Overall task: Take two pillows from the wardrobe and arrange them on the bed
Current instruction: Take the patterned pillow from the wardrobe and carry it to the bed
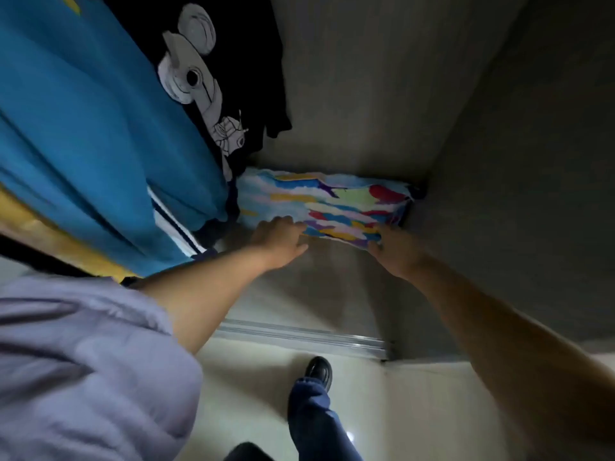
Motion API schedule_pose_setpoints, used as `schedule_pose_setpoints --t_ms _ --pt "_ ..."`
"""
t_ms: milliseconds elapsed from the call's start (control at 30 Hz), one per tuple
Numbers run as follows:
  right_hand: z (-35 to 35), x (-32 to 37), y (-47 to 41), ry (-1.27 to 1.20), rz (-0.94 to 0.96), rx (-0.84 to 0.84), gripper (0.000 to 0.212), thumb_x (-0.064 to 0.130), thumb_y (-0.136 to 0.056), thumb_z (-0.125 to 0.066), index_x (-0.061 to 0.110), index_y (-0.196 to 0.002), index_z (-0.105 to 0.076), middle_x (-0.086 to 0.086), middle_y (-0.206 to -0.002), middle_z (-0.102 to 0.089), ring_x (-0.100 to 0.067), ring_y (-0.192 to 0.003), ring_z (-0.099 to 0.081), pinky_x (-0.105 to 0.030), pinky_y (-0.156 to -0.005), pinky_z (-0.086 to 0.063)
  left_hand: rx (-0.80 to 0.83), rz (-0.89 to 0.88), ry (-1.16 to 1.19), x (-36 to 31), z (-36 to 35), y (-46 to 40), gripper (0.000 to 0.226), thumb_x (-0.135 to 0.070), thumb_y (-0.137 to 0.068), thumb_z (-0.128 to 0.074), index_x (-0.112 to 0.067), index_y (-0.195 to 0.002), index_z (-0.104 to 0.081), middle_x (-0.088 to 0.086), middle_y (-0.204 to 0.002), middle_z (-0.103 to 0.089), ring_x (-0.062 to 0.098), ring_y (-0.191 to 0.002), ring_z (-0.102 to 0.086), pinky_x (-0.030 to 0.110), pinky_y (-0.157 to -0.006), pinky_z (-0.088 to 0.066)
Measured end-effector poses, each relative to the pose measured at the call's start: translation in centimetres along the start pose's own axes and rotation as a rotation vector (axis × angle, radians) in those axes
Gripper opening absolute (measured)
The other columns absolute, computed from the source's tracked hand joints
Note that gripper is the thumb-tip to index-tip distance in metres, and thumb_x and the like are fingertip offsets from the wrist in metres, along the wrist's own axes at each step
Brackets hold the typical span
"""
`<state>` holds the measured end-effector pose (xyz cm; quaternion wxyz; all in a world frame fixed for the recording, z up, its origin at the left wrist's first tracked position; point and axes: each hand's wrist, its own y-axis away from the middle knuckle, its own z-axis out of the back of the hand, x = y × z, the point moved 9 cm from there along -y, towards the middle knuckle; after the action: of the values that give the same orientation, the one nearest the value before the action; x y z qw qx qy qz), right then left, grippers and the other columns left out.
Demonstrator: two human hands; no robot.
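A pillow (332, 201) with a white cover and bright multicoloured patches lies on the wardrobe floor (332, 281), pushed against the back wall and into the right corner. Its left end runs under the hanging clothes. My left hand (283, 239) holds the pillow's near edge, fingers on top and thumb beneath. My right hand (396, 252) grips the near right corner, its fingertips hidden under the cover. Whether a second pillow lies below this one cannot be made out. The bed is out of view.
Hanging clothes fill the wardrobe's left side: a blue garment (100, 128), a black shirt with a white cartoon print (233, 78), and a yellow one (50, 234). The wardrobe's right wall (515, 161) stands close. A metal sliding rail (299, 336) edges the pale floor by my shoe (319, 371).
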<state>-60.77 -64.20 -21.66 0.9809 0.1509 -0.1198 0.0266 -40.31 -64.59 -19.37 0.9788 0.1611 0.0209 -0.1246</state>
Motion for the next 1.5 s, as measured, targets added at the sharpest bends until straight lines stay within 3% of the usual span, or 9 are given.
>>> schedule_pose_setpoints --t_ms 300,433,567,700,833,967,1100,1233,1500 --pt "-7.7 -0.6 -18.1 0.137 0.018 0.055 0.051 0.039 -0.094 -0.045 0.013 -0.138 -0.039 -0.019 -0.134 -0.049 -0.035 -0.119 -0.051 -0.042 -0.092 -0.046 -0.007 -0.03 -0.089 5.5 -6.7 -18.2 0.052 -0.036 -0.094 -0.047 -0.019 -0.141 -0.036 0.012 -0.133 -0.049 0.031 -0.12 -0.048 0.04 -0.093 -0.042" --pt "-13.5 -2.0 -23.6 0.178 0.044 0.1 0.067 0.041 -0.095 -0.043 0.015 -0.15 -0.016 -0.011 -0.157 -0.02 -0.024 -0.143 -0.022 -0.037 -0.111 -0.029 0.045 -0.12 -0.172 7.7 -13.8 -23.4 0.067 -0.035 -0.094 -0.048 -0.017 -0.151 -0.016 0.01 -0.157 -0.022 0.023 -0.144 -0.023 0.039 -0.114 -0.025" --pt "-14.8 -2.5 -31.1 0.21 0.095 0.002 0.076 0.039 -0.095 -0.045 0.008 -0.151 -0.003 -0.012 -0.16 -0.003 -0.023 -0.148 -0.004 -0.036 -0.118 -0.012 -0.075 -0.14 -0.186 9.8 -16.2 -30.2 0.079 -0.032 -0.092 -0.053 -0.015 -0.152 -0.004 0.01 -0.161 -0.005 0.023 -0.149 -0.008 0.039 -0.119 -0.014" --pt "-14.8 -2.4 -37.4 0.295 0.16 -0.091 0.082 0.038 -0.089 -0.057 0.005 -0.149 -0.011 -0.014 -0.157 -0.014 -0.026 -0.146 -0.013 -0.04 -0.118 -0.01 -0.156 -0.114 -0.334 11.8 -15.7 -37.5 0.092 -0.037 -0.085 -0.063 -0.008 -0.151 -0.005 0.015 -0.157 -0.019 0.027 -0.143 -0.024 0.04 -0.116 -0.021" --pt "-16.2 -3.4 -40.7 0.311 0.114 -0.113 0.074 0.039 -0.086 -0.061 0.004 -0.142 -0.027 -0.015 -0.146 -0.038 -0.027 -0.137 -0.033 -0.041 -0.116 -0.015 -0.091 -0.042 -0.333 14.1 -17.7 -41.1 0.082 -0.038 -0.078 -0.07 -0.011 -0.143 -0.028 0.013 -0.138 -0.048 0.029 -0.127 -0.046 0.04 -0.109 -0.03" --pt "-18.3 -2.6 -40.6 0.304 0.086 -0.063 0.071 0.045 -0.077 -0.07 0.014 -0.134 -0.041 -0.013 -0.134 -0.052 -0.029 -0.125 -0.048 -0.039 -0.103 -0.034 -0.016 0.003 -0.344 14.2 -20.0 -40.7 0.054 -0.039 -0.078 -0.07 -0.015 -0.122 -0.051 0.01 -0.12 -0.065 0.029 -0.111 -0.06 0.035 -0.096 -0.042" --pt "-19.3 -1.4 -37.7 0.32 0.086 -0.019 0.035 0.03 -0.087 -0.059 0.015 -0.118 -0.062 -0.012 -0.125 -0.058 -0.031 -0.118 -0.053 -0.035 -0.096 -0.041 -0.031 0.015 -0.433 13.0 -20.2 -38.6 0.028 -0.021 -0.092 -0.052 -0.016 -0.117 -0.062 0.008 -0.113 -0.07 0.024 -0.106 -0.066 0.034 -0.087 -0.051" --pt "-18.2 -0.1 -33.6 0.208 0.044 0.039 0.03 0.014 -0.092 -0.05 0.008 -0.118 -0.062 -0.014 -0.128 -0.055 -0.032 -0.121 -0.049 -0.038 -0.095 -0.044 0.011 -0.058 -0.533 12.1 -18.4 -35.7 0.031 -0.014 -0.095 -0.042 -0.018 -0.118 -0.063 0.008 -0.115 -0.069 0.025 -0.107 -0.066 0.034 -0.087 -0.051" --pt "-11.3 1.1 -22.6 0.141 -0.023 0.103 0.029 0.015 -0.095 -0.043 0.006 -0.116 -0.061 -0.017 -0.124 -0.062 -0.036 -0.116 -0.058 -0.039 -0.095 -0.046 0.012 -0.229 -0.618 7.6 -10.4 -28.9 0.03 -0.015 -0.096 -0.041 -0.014 -0.114 -0.065 0.008 -0.114 -0.07 0.025 -0.109 -0.065 0.033 -0.087 -0.052"
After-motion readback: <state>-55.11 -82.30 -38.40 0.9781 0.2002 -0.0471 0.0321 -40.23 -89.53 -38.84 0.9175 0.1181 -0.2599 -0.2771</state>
